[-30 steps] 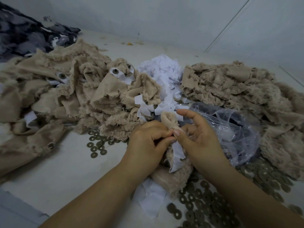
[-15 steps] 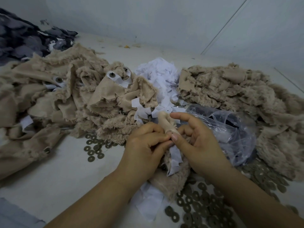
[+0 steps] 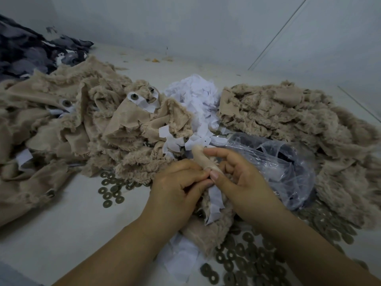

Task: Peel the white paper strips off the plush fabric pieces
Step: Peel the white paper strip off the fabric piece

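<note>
Beige plush fabric piece (image 3: 208, 223) sits between both hands at table (image 3: 61, 223) centre: shaggy pile outward, smooth rolled end (image 3: 201, 158) pointing up. White paper strip (image 3: 214, 200) hangs crumpled along its middle. Left hand (image 3: 175, 193) curls round the piece; right hand (image 3: 241, 182) pinches it at the strip's top, forefinger extended. Brass-coloured washers (image 3: 237, 261) lie scattered beside.

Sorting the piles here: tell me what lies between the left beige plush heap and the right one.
In the head view, a mound of white paper scraps fills the gap between the left plush heap and the right plush heap.
</note>
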A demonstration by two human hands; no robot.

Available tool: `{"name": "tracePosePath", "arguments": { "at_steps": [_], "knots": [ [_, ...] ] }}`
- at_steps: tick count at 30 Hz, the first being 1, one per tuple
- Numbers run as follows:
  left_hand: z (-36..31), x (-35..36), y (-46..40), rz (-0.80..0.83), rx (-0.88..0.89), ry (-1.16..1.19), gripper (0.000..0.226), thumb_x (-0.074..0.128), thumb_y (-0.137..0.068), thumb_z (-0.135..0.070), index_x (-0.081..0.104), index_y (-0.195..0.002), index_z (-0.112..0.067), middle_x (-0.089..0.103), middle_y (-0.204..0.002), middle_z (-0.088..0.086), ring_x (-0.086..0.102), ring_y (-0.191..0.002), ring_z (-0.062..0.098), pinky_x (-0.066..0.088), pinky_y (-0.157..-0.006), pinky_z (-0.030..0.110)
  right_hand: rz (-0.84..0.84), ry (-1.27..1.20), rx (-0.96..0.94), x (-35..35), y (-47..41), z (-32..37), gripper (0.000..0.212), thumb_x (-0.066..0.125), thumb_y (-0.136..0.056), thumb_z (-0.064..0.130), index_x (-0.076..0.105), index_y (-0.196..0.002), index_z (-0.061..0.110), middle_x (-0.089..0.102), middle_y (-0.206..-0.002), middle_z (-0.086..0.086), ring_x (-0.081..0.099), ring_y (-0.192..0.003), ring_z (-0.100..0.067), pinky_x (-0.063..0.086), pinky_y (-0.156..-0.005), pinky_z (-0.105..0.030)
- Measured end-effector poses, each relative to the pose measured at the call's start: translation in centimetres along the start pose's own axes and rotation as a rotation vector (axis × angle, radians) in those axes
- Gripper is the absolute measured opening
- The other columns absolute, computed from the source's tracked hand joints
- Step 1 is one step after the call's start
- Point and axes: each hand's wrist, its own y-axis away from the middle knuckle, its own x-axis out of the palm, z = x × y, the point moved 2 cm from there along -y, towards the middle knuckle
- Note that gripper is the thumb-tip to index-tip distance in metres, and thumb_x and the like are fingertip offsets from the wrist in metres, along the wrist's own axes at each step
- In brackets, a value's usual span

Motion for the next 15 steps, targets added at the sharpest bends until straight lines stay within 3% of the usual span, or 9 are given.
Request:
{"name": "tracePosePath", "arguments": {
  "at_steps": [2,5,10,15],
  "knots": [
    [0.02,-0.01,-0.07,0.002,-0.023,0.036,0.009,0.072,-0.082,-0.012,0.078,-0.088,-0.008,0.071,-0.083,-0.001,0.064,-0.081,0.000,0.050,-0.075,0.011,0.004,-0.053,0.017,0.14,-0.03,-0.18,0.034,0.059,-0.098,0.011,0.062,-0.121,0.037,0.064,-0.094,-0.025,0.058,-0.079,-0.050,0.054,-0.071,-0.056],
    [0.01,0.03,-0.08,0.016,-0.017,0.040,0.009,0.073,-0.081,-0.011,0.078,-0.088,-0.009,0.071,-0.082,-0.002,0.065,-0.080,0.000,0.051,-0.074,0.012,0.012,-0.114,0.031,0.25,0.01,-0.57,0.033,0.058,-0.099,0.008,0.064,-0.119,0.034,0.064,-0.099,-0.026,0.053,-0.091,-0.062,0.046,-0.083,-0.072],
    [0.13,0.08,-0.15,0.011,-0.021,0.048,0.007,0.073,-0.080,-0.009,0.077,-0.085,-0.006,0.071,-0.080,0.000,0.065,-0.078,0.001,0.051,-0.073,0.014,-0.005,-0.119,0.032,0.29,0.09,-0.54,0.031,0.057,-0.099,0.007,0.065,-0.117,0.031,0.065,-0.100,-0.024,0.054,-0.093,-0.061,0.047,-0.084,-0.070],
    [0.24,0.05,-0.09,0.037,-0.023,0.095,0.005,0.074,-0.081,-0.005,0.077,-0.084,-0.006,0.070,-0.079,-0.003,0.065,-0.077,0.000,0.051,-0.072,0.014,-0.001,-0.120,0.026,0.40,0.10,-0.19,0.031,0.056,-0.098,0.003,0.065,-0.117,0.027,0.062,-0.098,-0.031,0.058,-0.076,-0.050,0.054,-0.069,-0.049]
  ]
}}
